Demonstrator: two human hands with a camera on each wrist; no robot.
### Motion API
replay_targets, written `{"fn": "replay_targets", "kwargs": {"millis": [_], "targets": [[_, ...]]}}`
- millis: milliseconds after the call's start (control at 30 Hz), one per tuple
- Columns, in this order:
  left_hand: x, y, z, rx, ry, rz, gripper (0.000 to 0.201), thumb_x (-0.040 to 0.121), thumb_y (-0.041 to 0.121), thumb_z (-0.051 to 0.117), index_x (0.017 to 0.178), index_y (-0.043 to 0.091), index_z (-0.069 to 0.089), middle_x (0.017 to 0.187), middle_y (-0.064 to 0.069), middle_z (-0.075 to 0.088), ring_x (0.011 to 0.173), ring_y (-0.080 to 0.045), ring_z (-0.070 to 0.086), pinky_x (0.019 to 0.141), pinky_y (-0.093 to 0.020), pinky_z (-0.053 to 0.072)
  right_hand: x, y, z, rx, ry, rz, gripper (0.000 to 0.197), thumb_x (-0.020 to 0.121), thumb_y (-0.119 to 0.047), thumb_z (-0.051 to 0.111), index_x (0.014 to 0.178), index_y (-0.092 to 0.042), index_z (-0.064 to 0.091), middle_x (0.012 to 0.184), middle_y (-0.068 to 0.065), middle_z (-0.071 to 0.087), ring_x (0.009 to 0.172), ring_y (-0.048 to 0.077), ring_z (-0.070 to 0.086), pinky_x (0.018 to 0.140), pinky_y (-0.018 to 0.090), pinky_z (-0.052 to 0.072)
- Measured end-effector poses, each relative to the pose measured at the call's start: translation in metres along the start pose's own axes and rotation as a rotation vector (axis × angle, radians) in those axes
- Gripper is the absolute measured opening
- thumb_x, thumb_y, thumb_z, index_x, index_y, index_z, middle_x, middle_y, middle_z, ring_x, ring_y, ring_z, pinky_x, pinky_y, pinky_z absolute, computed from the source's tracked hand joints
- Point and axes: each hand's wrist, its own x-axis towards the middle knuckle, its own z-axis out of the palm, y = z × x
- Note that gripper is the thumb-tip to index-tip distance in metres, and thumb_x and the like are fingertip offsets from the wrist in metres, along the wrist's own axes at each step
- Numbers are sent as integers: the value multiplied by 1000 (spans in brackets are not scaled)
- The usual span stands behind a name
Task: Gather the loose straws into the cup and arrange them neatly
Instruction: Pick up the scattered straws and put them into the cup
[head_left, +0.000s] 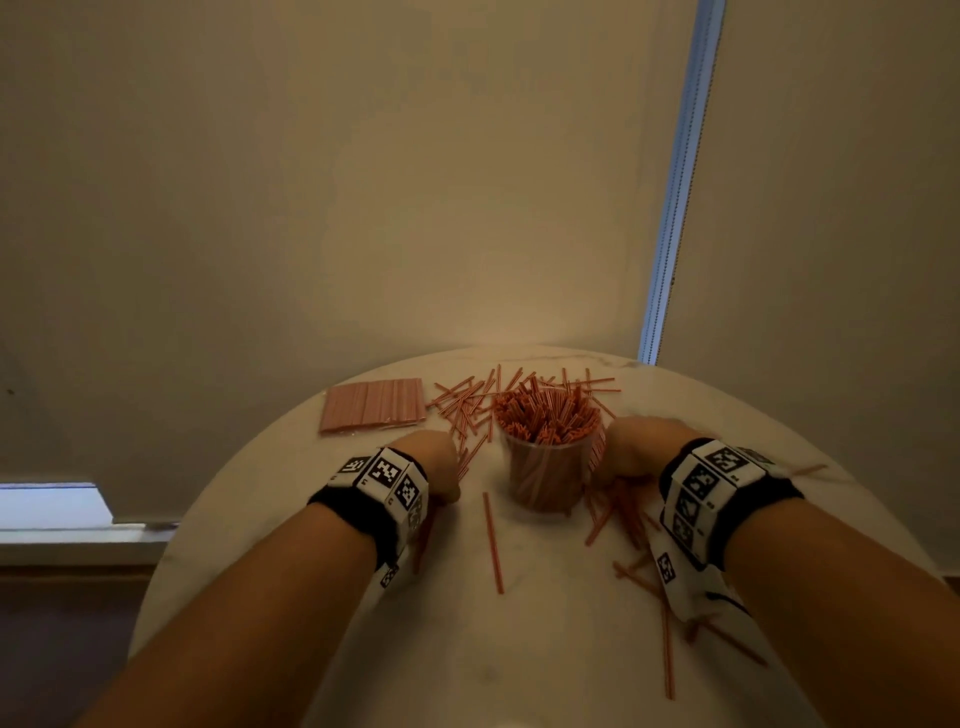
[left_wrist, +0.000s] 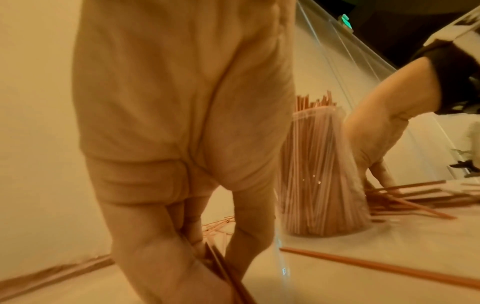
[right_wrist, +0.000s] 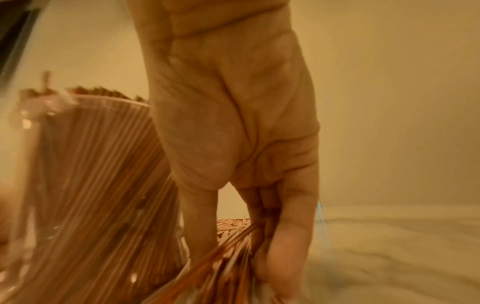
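A clear plastic cup (head_left: 543, 475) packed with upright orange straws stands mid-table; it also shows as the cup (left_wrist: 319, 176) and the cup (right_wrist: 85, 174). Loose orange straws (head_left: 467, 400) lie scattered behind it, with more straws (head_left: 613, 514) on its right. My left hand (head_left: 436, 462) is left of the cup, and its fingers (left_wrist: 197, 236) are curled round a few straws (left_wrist: 221, 267). My right hand (head_left: 628, 452) is right of the cup, down among the loose straws, gripping a bunch of straws (right_wrist: 228, 257) between thumb and fingers.
A flat pack of pink wrapped straws (head_left: 371, 405) lies at the back left of the round white table (head_left: 545, 649). One single straw (head_left: 492, 540) lies in front of the cup. More straws (head_left: 670, 649) trail toward the front right edge. A wall stands close behind.
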Motion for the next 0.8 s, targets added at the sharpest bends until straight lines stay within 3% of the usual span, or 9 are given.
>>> {"fn": "replay_targets", "kwargs": {"millis": [100, 167, 233, 333, 367, 467, 600, 733, 800], "targets": [[-14, -6, 8, -101, 41, -40, 34, 89, 26, 72, 113, 4, 65, 99, -7, 61, 91, -24, 58, 72, -28, 46, -20, -2, 1, -73, 6, 8, 36, 84, -36, 74, 114, -15, 70, 96, 1, 61, 73, 14, 50, 43, 21, 29], [-20, -7, 12, -135, 48, -57, 28, 89, 26, 72, 108, 6, 64, 97, -7, 60, 88, -23, 57, 72, -29, 46, -29, -3, 3, -72, -6, 14, 32, 88, -30, 70, 114, -12, 70, 100, 2, 65, 71, 13, 52, 47, 20, 35], [-28, -5, 14, -134, 46, -58, 25, 90, 26, 71, 104, 6, 64, 98, -8, 61, 89, -23, 58, 71, -29, 46, -35, -1, 4, -15, -33, 34, 34, 89, -29, 68, 117, -11, 68, 110, 4, 67, 83, 16, 57, 64, 22, 47], [-36, 2, 13, -107, 61, -20, 42, 88, 34, 75, 116, 3, 66, 112, -11, 67, 105, -27, 64, 74, -29, 46, -43, 1, 5, 73, -77, 62, 37, 90, -26, 68, 122, -8, 65, 121, 8, 67, 100, 20, 64, 88, 28, 54], [-37, 5, 12, -94, 71, -7, 45, 87, 34, 77, 118, 3, 65, 115, -11, 68, 107, -27, 64, 74, -29, 47, -45, 1, 6, 87, -77, 64, 36, 89, -24, 69, 121, -7, 65, 121, 9, 68, 100, 21, 65, 88, 29, 55], [-39, 19, 11, -37, 96, 18, 39, 91, 23, 71, 122, 1, 63, 121, -13, 67, 112, -27, 64, 80, -29, 48, -51, -1, 8, 45, -41, 32, 29, 87, -21, 70, 113, -7, 69, 112, 7, 70, 87, 19, 61, 70, 27, 53], [-41, 35, 17, 0, 56, 39, 32, 100, 13, 57, 129, 1, 61, 130, -16, 64, 120, -30, 61, 94, -33, 50, -58, 0, 11, 20, -51, 38, 14, 86, -28, 66, 81, -16, 62, 77, -2, 57, 69, 13, 53, 60, 25, 45], [-43, 30, 18, -26, 49, 20, 32, 101, 14, 53, 128, 1, 62, 133, -15, 62, 123, -30, 59, 97, -33, 48, -65, 16, 4, 104, -96, 43, 16, 91, -31, 57, 87, -16, 60, 92, 1, 60, 80, 18, 56, 75, 28, 49], [-43, 25, 16, -76, 58, -6, 34, 102, 17, 51, 131, 2, 61, 136, -15, 61, 126, -30, 57, 99, -34, 47, -67, 27, 1, 207, -106, 53, 17, 91, -25, 57, 86, -12, 65, 92, 4, 67, 74, 18, 61, 71, 28, 54]]}}
